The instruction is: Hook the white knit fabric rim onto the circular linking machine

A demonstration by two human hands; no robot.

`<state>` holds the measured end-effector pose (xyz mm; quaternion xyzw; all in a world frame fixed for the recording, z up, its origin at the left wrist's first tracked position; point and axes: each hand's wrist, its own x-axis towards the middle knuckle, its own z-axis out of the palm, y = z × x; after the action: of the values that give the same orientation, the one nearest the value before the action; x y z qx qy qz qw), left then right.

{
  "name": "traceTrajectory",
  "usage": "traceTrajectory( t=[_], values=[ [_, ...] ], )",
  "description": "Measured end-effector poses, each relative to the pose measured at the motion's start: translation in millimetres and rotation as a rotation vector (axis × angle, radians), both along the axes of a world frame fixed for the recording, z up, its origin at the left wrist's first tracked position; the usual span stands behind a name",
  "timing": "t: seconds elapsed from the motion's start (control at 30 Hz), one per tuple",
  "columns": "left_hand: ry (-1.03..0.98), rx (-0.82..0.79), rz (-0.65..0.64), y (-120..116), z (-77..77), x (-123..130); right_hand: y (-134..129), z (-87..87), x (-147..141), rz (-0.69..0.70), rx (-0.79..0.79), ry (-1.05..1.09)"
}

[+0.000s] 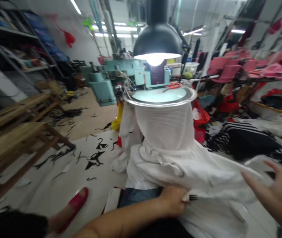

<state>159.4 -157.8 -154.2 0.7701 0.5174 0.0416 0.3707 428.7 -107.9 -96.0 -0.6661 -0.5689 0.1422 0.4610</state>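
Gripping white cloth (165, 163) — left fingers (180, 202) curled, right fingers (276, 168) spread apart

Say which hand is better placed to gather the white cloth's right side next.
Probably the right hand: it is open at that side of the white cloth, while the left hand appears closed on it nearer the middle.
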Motion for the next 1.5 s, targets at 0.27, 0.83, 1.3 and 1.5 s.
traceTrajectory(
  t=[0.27,0.83,1.3,1.5],
  values=[
    [-0.141,0.528,0.164,1,151.6,-119,15,34.1,-76,0.904,-0.141,-0.304],
    [-0.728,0.067,-0.093,42,186.6,-113,23,171.7,-126,1.206,-0.104,-0.101],
    [-0.201,-0.234,-0.139,32,141.8,-159,35,168.6,-77,0.95,-0.019,-0.32],
    [-0.224,0.332,-0.111,-12,228.5,-124,23,142.3,-128,1.156,-0.02,-0.326]
  ],
)
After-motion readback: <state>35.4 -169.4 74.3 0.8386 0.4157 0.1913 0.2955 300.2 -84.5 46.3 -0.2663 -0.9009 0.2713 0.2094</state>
